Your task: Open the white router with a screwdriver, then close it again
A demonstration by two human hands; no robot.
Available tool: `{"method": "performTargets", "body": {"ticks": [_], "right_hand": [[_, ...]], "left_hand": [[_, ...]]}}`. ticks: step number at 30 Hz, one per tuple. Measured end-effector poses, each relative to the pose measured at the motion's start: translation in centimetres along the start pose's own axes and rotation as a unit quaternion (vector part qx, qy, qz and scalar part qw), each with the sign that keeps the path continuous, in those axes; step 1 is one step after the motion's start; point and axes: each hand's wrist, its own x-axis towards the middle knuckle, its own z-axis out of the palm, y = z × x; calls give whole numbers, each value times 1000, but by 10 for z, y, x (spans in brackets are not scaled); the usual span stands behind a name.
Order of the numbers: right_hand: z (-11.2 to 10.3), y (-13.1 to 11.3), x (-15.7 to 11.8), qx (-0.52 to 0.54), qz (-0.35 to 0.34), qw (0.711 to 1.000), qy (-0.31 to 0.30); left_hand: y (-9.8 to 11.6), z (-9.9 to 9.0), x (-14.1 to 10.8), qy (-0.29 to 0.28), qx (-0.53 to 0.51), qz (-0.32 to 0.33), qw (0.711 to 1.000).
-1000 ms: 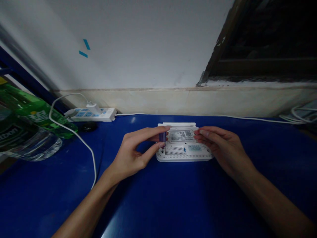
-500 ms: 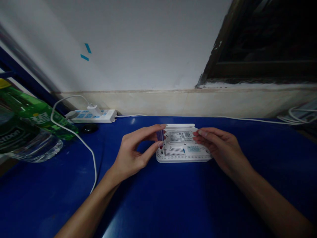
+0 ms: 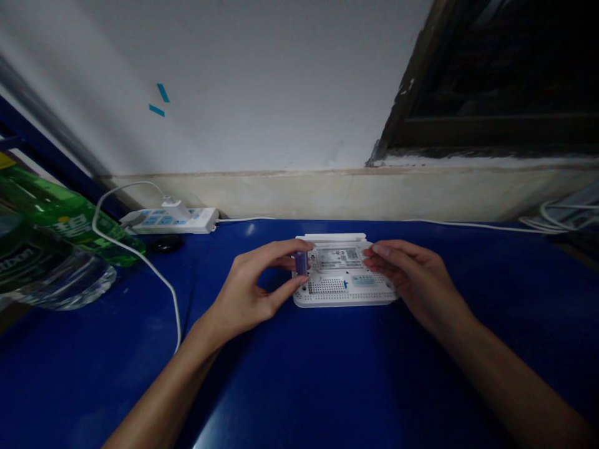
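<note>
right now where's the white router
In the head view, the white router lies underside up on the blue table, mid-frame, between the left hand and the right hand.

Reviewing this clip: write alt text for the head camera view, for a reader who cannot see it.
A left hand pinches a small translucent purple object above a white vented device lying on a blue table. A right hand rests its fingers on the device's far side.
</note>
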Motion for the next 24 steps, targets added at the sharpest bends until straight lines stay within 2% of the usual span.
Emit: {"method": "performTargets", "body": {"ticks": [4, 6, 24], "right_hand": [[-1, 1, 0, 2, -2, 1000, -2], [-1, 1, 0, 2, -1, 1000, -4], [-2, -1, -1, -14, -5, 1000, -8]], "left_hand": [[-4, 0, -1, -70, 8, 11, 997], [-5, 0, -2, -83, 3, 15, 996], [2, -4, 0, 12, -5, 7, 1000]]}}
